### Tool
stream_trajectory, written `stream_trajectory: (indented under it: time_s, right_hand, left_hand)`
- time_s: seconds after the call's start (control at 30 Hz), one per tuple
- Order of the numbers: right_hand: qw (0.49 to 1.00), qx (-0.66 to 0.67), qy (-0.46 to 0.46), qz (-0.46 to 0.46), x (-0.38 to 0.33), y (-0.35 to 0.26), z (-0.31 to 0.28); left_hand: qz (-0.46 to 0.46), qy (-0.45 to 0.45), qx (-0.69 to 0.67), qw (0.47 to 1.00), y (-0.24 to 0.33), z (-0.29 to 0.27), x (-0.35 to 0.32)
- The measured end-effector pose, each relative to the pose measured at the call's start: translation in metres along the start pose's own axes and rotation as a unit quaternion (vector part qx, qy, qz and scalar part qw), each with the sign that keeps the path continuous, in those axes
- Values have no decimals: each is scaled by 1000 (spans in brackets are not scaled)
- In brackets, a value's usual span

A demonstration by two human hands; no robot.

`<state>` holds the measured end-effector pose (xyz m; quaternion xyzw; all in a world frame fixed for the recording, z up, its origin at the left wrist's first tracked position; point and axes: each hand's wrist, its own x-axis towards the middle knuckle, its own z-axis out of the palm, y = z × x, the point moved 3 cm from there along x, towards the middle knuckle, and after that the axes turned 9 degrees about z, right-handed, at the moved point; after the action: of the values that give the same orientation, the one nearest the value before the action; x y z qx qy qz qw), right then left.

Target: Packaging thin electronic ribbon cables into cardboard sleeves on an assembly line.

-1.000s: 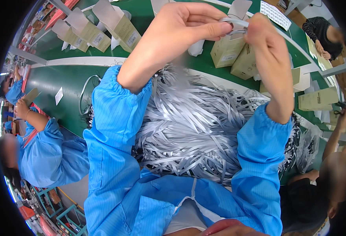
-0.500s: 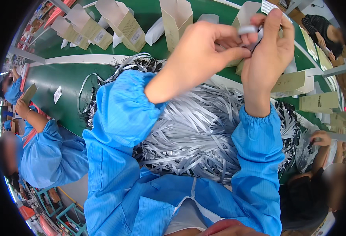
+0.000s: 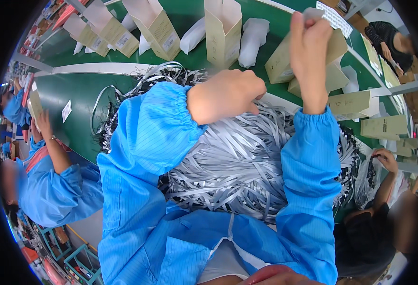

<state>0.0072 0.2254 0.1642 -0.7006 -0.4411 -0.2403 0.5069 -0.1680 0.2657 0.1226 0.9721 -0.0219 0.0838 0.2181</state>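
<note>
A big heap of silver-grey flat straps (image 3: 237, 156) with black ends lies in front of me. My left hand (image 3: 228, 97) hovers over its far side, back upward and fingers curled down. The fingertips are mostly hidden beneath it, and no held thing shows. Farther off and to the right, my right hand (image 3: 311, 54) is raised in front of an upright open beige box (image 3: 281, 59), partly covering it. Its fingers are closed near the box's top. A small greyish-white shape shows by the fingertips, too little to name.
Several open beige boxes (image 3: 223, 40) line the green table (image 3: 78, 128), with white wrapped items (image 3: 254, 42) between them. A white divider strip (image 3: 95, 69) crosses the table. Co-workers sit at left (image 3: 57, 190) and right (image 3: 365, 237); the right one handles a clear plastic bag (image 3: 363, 178).
My hands were together at the upper right, handling a grey strap. They have parted: the left came back over the heap, while the right stayed by the beige box.
</note>
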Motion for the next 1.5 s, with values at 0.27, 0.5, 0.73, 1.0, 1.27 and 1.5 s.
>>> stream_trajectory:
  time_s: [0.27,0.5,0.73,1.0,1.27,1.5]
  right_hand:
    - [991,-29,-123,43,0,5,-10]
    - [978,-79,-175,82,13,-2,-36]
    - [988,-37,-133,69,21,2,-53]
    - [993,-23,-63,96,23,-20,-86]
    - [832,-161,-416,330,3,-15,-97]
    - [827,-98,-446,329,-6,10,-72]
  left_hand:
    - [-18,-47,-36,998,-3,7,-1]
    - [5,-28,23,999,-1,8,-1]
    - [18,-3,9,1000,2,4,-2]
    - [8,89,-6,996,13,-19,13]
    - [5,69,16,997,13,-18,10]
    - [-10,42,10,999,9,-16,8]
